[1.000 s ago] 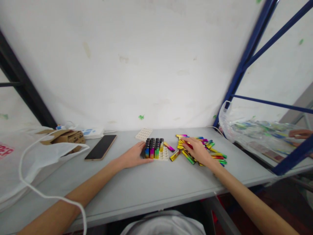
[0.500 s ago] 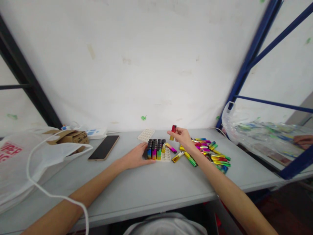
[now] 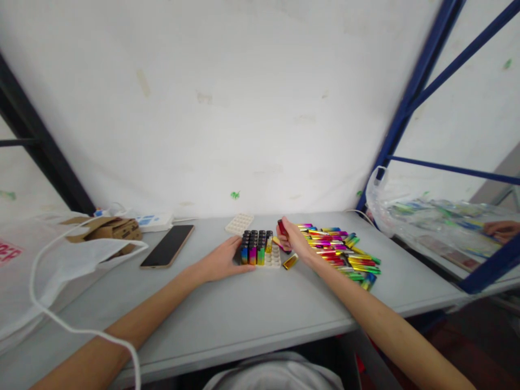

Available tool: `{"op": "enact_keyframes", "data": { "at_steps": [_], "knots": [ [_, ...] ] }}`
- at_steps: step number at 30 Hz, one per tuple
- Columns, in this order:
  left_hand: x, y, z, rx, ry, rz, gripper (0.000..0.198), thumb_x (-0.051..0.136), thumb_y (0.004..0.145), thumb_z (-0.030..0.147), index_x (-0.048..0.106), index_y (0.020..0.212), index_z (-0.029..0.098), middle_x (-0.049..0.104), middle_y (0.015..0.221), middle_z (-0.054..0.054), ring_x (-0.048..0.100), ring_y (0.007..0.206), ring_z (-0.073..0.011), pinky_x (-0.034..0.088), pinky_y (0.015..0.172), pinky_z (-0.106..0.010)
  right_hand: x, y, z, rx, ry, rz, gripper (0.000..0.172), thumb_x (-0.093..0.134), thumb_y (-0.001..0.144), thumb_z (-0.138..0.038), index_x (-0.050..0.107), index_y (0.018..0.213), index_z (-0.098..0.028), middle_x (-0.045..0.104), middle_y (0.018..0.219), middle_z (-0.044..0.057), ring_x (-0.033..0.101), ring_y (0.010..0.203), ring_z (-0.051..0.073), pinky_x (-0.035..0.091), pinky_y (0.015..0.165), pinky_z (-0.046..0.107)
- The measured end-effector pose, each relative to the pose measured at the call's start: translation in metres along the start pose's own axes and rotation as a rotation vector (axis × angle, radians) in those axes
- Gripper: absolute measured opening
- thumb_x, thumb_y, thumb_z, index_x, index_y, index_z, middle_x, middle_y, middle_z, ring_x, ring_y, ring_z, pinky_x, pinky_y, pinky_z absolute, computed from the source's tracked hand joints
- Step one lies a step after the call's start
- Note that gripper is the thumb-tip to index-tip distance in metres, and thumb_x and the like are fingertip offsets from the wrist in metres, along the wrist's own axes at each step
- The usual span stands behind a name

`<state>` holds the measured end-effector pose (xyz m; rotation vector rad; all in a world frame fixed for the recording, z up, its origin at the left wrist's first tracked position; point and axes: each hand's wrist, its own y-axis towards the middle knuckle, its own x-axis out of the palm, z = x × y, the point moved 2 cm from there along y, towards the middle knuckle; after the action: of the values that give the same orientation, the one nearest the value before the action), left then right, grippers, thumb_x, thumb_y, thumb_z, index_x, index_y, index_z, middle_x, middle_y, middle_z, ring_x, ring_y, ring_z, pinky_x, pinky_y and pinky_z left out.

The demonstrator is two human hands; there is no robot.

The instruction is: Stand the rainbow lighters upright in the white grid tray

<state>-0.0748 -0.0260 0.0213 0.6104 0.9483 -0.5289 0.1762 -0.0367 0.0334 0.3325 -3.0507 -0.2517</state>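
My left hand (image 3: 221,260) grips the left side of a white tray (image 3: 276,262), its thumb along the front and its fingers toward the back. Several lighters (image 3: 252,253) with black tops and shiny rainbow bodies stand upright in the tray's left part; cells on its right side show bare. Just right of the tray, my right hand (image 3: 293,241) is closed on a red lighter (image 3: 282,227), whose lower part is hidden by the fingers. Under that hand lies a loose lighter, partly covered, and near it a gold lighter (image 3: 290,262).
A pile of shiny lighters (image 3: 345,252) lies right of my right hand. A second white tray (image 3: 239,222) is behind. Leftward are a phone (image 3: 168,246), a cardboard box (image 3: 117,232) and a plastic bag (image 3: 36,271) with a white cable. Another person's hand (image 3: 504,230) shows beyond the blue frame.
My right hand has come down and slightly left with the red lighter, which now tilts beside the tray. My left hand stays on the tray. The view has shifted slightly.
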Motion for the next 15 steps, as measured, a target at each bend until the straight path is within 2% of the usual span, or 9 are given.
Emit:
{"op": "enact_keyframes", "data": {
  "at_steps": [2, 4, 8, 10, 15],
  "knots": [
    [0.0001, 0.0002, -0.0003, -0.006, 0.002, -0.008, 0.076, 0.077, 0.084, 0.070, 0.062, 0.140, 0.019, 0.067, 0.140, -0.019, 0.062, 0.133, -0.0420, 0.048, 0.119, -0.054, 0.0016, 0.0001, 0.0005, 0.064, 0.017, 0.047, 0.067, 0.049, 0.088, -0.087, 0.038, 0.064, -0.026, 0.020, 0.053, -0.010, 0.017, 0.045, 0.009, 0.013, 0.045, 0.025],
    [0.0000, 0.0001, 0.0001, 0.006, -0.005, -0.004, 0.077, 0.076, 0.086, 0.070, 0.061, 0.142, 0.019, 0.066, 0.142, -0.019, 0.062, 0.134, -0.0413, 0.048, 0.120, -0.053, 0.0025, -0.0005, -0.0003, 0.113, 0.011, 0.125, 0.065, 0.048, 0.092, -0.078, 0.031, 0.057, -0.027, 0.018, 0.050, -0.010, 0.015, 0.044, 0.008, 0.012, 0.044, 0.025],
    [-0.0009, -0.0006, 0.0019, 0.019, -0.009, 0.010, 0.076, 0.078, 0.086, 0.068, 0.060, 0.143, 0.020, 0.067, 0.143, -0.016, 0.063, 0.133, -0.0390, 0.047, 0.121, -0.053, 0.0044, -0.0034, -0.0029, 0.178, 0.016, 0.263, 0.048, 0.044, 0.096, -0.050, 0.029, 0.056, -0.027, 0.020, 0.046, -0.008, 0.015, 0.042, 0.009, 0.013, 0.041, 0.026],
    [-0.0012, -0.0010, 0.0024, 0.008, -0.009, 0.013, 0.076, 0.078, 0.085, 0.068, 0.060, 0.143, 0.021, 0.067, 0.144, -0.015, 0.062, 0.134, -0.0383, 0.047, 0.121, -0.052, 0.0050, -0.0049, -0.0045, 0.177, 0.015, 0.294, 0.042, 0.043, 0.094, -0.043, 0.030, 0.057, -0.027, 0.023, 0.046, -0.007, 0.018, 0.041, 0.010, 0.014, 0.040, 0.025],
    [-0.0013, -0.0013, 0.0019, 0.000, -0.003, -0.001, 0.080, 0.078, 0.086, 0.065, 0.059, 0.145, 0.016, 0.062, 0.150, -0.020, 0.058, 0.140, -0.0411, 0.044, 0.124, -0.053, 0.0059, -0.0060, -0.0069, 0.159, 0.016, 0.238, 0.050, 0.046, 0.094, -0.054, 0.031, 0.055, -0.026, 0.023, 0.047, -0.007, 0.017, 0.041, 0.008, 0.013, 0.041, 0.024]
  ]
}}
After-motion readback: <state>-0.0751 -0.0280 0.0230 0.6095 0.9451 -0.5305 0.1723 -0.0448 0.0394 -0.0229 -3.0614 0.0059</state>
